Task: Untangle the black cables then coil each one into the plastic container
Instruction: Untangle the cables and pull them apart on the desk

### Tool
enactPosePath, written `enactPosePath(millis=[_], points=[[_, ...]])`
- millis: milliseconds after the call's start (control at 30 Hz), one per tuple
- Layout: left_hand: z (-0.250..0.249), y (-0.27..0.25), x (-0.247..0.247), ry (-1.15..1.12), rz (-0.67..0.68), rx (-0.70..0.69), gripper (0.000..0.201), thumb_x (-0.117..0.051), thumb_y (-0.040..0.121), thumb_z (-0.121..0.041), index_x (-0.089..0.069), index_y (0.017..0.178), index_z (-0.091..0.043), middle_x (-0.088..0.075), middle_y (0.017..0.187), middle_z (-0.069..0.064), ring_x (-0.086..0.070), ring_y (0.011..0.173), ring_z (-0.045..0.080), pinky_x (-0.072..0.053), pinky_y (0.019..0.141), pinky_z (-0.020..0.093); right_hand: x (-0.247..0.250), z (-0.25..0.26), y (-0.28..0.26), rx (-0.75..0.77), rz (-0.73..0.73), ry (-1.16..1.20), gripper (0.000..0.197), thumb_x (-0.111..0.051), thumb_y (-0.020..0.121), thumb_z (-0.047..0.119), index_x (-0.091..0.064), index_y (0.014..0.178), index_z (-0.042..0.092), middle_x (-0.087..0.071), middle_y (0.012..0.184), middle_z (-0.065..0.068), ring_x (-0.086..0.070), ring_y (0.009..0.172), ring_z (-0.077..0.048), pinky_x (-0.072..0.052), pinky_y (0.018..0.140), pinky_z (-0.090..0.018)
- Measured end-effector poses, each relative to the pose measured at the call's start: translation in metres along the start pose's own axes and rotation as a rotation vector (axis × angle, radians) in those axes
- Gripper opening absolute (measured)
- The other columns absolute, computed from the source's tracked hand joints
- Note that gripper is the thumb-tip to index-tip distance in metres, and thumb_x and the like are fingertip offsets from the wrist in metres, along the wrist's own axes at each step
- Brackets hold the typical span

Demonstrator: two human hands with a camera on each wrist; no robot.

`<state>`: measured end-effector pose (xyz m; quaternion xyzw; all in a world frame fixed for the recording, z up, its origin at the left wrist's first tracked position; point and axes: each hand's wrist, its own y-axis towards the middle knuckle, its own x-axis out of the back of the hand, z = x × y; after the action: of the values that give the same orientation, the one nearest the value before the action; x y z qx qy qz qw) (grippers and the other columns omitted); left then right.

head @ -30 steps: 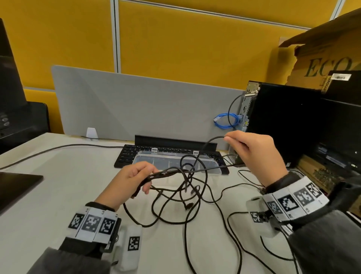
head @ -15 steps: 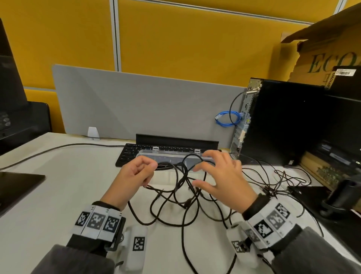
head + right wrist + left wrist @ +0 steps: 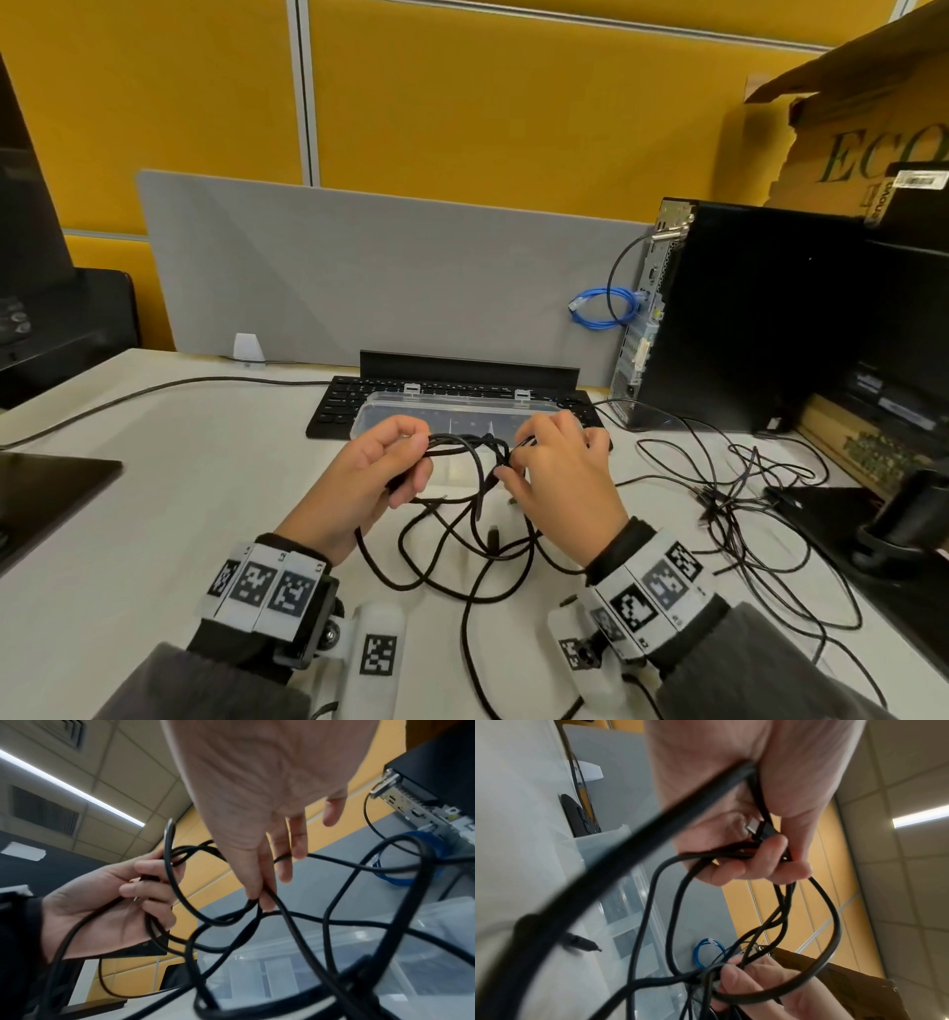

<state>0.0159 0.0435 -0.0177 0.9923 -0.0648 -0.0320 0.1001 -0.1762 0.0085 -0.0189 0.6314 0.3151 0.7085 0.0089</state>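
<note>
black cables (image 3: 462, 519) bunch between my hands; my left hand (image 3: 369, 478) grips several strands to anchor them while my right hand (image 3: 560, 473) pinches one loop free. plastic container (image 3: 457, 413) sits just beyond my fingertips.

Right hand (image 3: 562, 475) moved from raised, pulling a strand, down and left to the tangled black cables (image 3: 464, 519); now pinches strands beside left hand (image 3: 367, 475).
</note>
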Motion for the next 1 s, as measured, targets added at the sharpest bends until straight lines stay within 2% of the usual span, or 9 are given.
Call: enactPosePath(millis=[67, 200, 333, 400, 500, 633, 700, 867, 1000], points=[[-0.002, 0.0, 0.005, -0.028, -0.028, 0.024, 0.016, -0.049, 0.086, -0.026, -0.053, 0.094, -0.013, -0.049, 0.053, -0.003, -0.032, 0.042, 0.006, -0.032, 0.053, 0.019, 0.005, -0.007, -0.001, 0.054, 0.086, 0.017, 0.03, -0.043, 0.095, 0.041, -0.066, 0.103, 0.024, -0.05, 0.114, 0.01, -0.039, 0.111, -0.015, -0.025, 0.091, -0.034], [-0.001, 0.002, 0.017, 0.127, -0.136, -0.015, 0.021, -0.066, 0.078, -0.02, -0.061, 0.098, -0.02, -0.046, 0.05, -0.011, -0.038, 0.045, 0.003, -0.032, 0.046, 0.015, 0.037, -0.03, 0.002, 0.041, 0.285, 0.422, 0.029, -0.042, 0.096, 0.038, -0.063, 0.104, 0.019, -0.047, 0.11, 0.013, -0.046, 0.098, 0.001, -0.035, 0.086, -0.013], [0.003, 0.005, 0.015, 0.201, -0.174, -0.03, 0.005, -0.069, 0.079, -0.017, -0.066, 0.082, -0.015, -0.048, 0.048, -0.01, -0.039, 0.045, 0.006, -0.036, 0.045, 0.016, 0.062, -0.039, 0.003, -0.083, 0.255, 0.794, 0.025, -0.044, 0.095, 0.029, -0.062, 0.093, 0.012, -0.057, 0.103, 0.003, -0.065, 0.081, -0.008, -0.056, 0.062, -0.022], [0.002, 0.004, 0.012, 0.216, -0.159, -0.028, 0.013, -0.068, 0.077, -0.024, -0.065, 0.071, -0.014, -0.051, 0.05, -0.007, -0.043, 0.047, 0.007, -0.042, 0.05, 0.016, 0.066, -0.035, 0.001, -0.195, 0.244, 1.011, 0.025, -0.042, 0.096, 0.025, -0.058, 0.087, 0.008, -0.063, 0.091, -0.001, -0.068, 0.072, -0.013, -0.054, 0.049, -0.024], [-0.001, 0.002, 0.011, 0.164, -0.138, -0.012, 0.025, -0.062, 0.073, -0.037, -0.068, 0.061, -0.016, -0.05, 0.05, -0.003, -0.043, 0.05, 0.01, -0.043, 0.056, 0.019, 0.061, -0.03, -0.001, -0.261, 0.167, 1.092, 0.029, -0.04, 0.097, 0.022, -0.054, 0.089, -0.002, -0.063, 0.081, -0.003, -0.067, 0.067, -0.012, -0.046, 0.04, -0.019], [0.0, 0.002, 0.015, 0.077, -0.103, -0.061, 0.009, -0.064, 0.085, -0.023, -0.07, 0.09, -0.019, -0.057, 0.061, -0.008, -0.045, 0.053, 0.005, -0.041, 0.058, 0.021, 0.051, -0.028, 0.001, -0.308, 0.057, 1.132, 0.033, -0.042, 0.097, 0.019, -0.054, 0.098, -0.011, -0.064, 0.08, -0.005, -0.066, 0.069, -0.006, -0.048, 0.044, -0.02], [0.001, 0.001, 0.016, 0.084, -0.055, -0.069, 0.025, -0.063, 0.077, -0.024, -0.066, 0.101, -0.023, -0.061, 0.066, -0.011, -0.046, 0.053, 0.001, -0.04, 0.057, 0.019, 0.048, -0.026, 0.0, -0.353, 0.044, 1.213, 0.033, -0.043, 0.097, 0.019, -0.054, 0.099, -0.011, -0.064, 0.085, -0.01, -0.067, 0.071, -0.008, -0.05, 0.046, -0.021], [0.0, -0.003, 0.011, 0.172, 0.017, -0.061, 0.042, -0.068, 0.066, -0.022, -0.063, 0.107, -0.031, -0.067, 0.082, -0.021, -0.058, 0.067, -0.006, -0.047, 0.06, 0.015, 0.046, -0.022, -0.003, -0.401, 0.026, 1.34, 0.027, -0.044, 0.096, 0.021, -0.057, 0.097, -0.003, -0.064, 0.091, -0.014, -0.068, 0.077, -0.013, -0.052, 0.051, -0.023], [0.002, -0.001, 0.009, 0.162, -0.054, -0.056, 0.035, -0.072, 0.078, -0.013, -0.062, 0.109, -0.025, -0.062, 0.065, -0.017, -0.045, 0.048, 0.002, -0.041, 0.051, 0.017, 0.046, -0.02, -0.006, -0.393, 0.02, 1.348, 0.026, -0.045, 0.096, 0.021, -0.06, 0.096, 0.0, -0.064, 0.091, -0.014, -0.066, 0.082, -0.014, -0.051, 0.054, -0.024]])
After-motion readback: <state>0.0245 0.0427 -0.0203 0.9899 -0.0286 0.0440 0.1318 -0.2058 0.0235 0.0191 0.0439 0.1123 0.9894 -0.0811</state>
